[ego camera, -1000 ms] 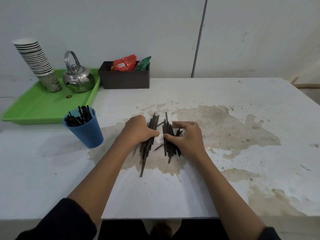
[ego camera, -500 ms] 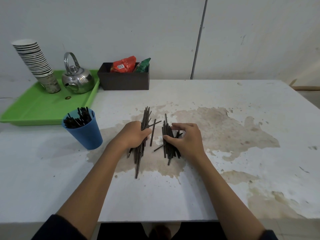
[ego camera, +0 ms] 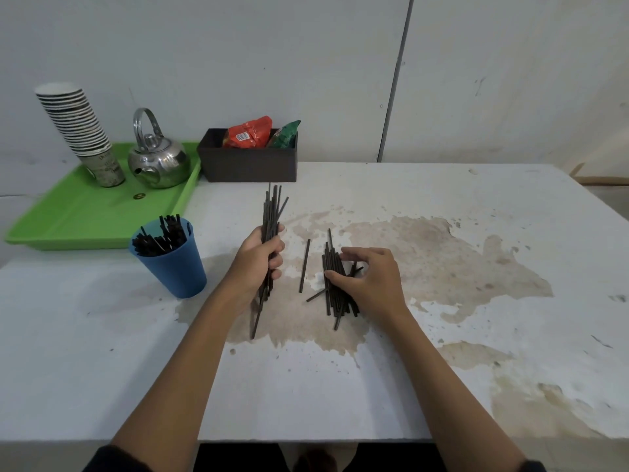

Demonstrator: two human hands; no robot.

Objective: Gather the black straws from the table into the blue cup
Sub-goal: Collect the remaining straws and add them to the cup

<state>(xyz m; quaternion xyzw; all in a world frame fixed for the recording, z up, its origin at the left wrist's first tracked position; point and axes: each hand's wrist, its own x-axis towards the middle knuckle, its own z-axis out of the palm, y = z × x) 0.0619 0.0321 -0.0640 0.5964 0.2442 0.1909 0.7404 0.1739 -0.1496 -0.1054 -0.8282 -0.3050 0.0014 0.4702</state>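
Gathering straws beside the cup [ego camera: 172, 264].
My left hand [ego camera: 256, 260] is gripping a bundle [ego camera: 271, 216] right of the cup; my right hand [ego camera: 369, 282], fingers curled loosely, is resting on the pile [ego camera: 332, 267].

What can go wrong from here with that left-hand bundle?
1. The left hand grips its bundle unevenly; one straw hangs low and may slip out.
2. The blue cup already holds many straws, so the bundle could jam or tip it.
3. The loose straw lies apart from the pile under the right hand, easily missed.
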